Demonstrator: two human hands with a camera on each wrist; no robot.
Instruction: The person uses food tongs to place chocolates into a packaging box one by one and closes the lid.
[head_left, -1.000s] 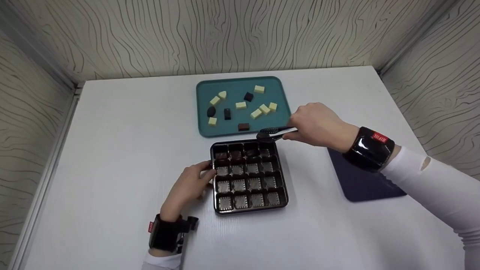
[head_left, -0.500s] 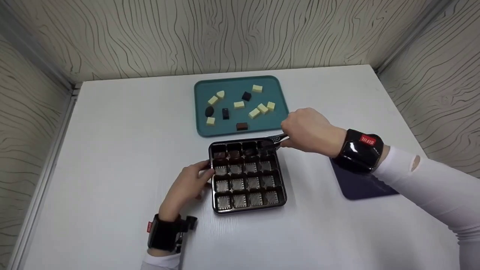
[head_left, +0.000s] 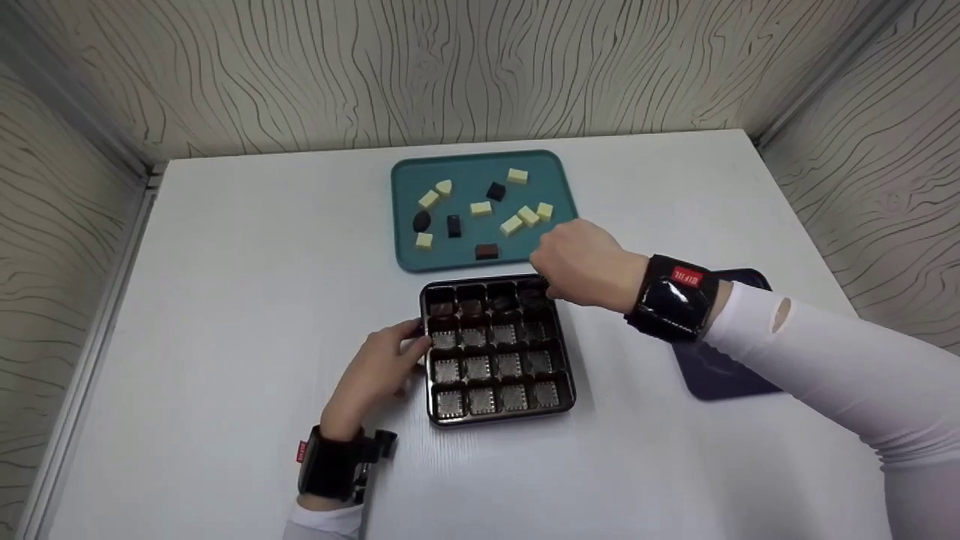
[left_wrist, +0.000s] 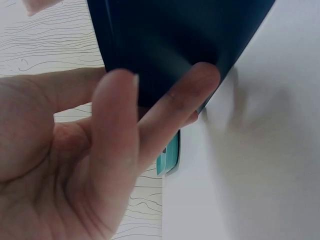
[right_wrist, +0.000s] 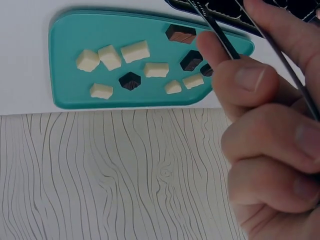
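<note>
A black compartment box (head_left: 498, 421) stands on the table with dark chocolates (head_left: 471, 308) in its far row. My left hand (head_left: 379, 369) holds its left side, thumb at the rim and fingers along the outer wall (left_wrist: 165, 45). My right hand (head_left: 589, 264) grips black tongs (right_wrist: 217, 30), whose arms show in the right wrist view. In the head view the tongs' tips are at the far right compartment, over a dark chocolate (head_left: 533, 297); whether they still pinch it I cannot tell. The right fingers are curled round the handles.
Behind the box lies a teal tray (head_left: 409, 169) with several pale chocolates (head_left: 481, 208), some dark ones (head_left: 454, 226) and a brown one (head_left: 486, 251). A dark purple tray (head_left: 724, 371) lies under the right forearm. Patterned walls (head_left: 450, 67) bound the table's back and sides.
My right hand has moved left and a little down, carrying the dark chocolate in the tongs from above the box's far right corner into that compartment. The left hand stays in place.
</note>
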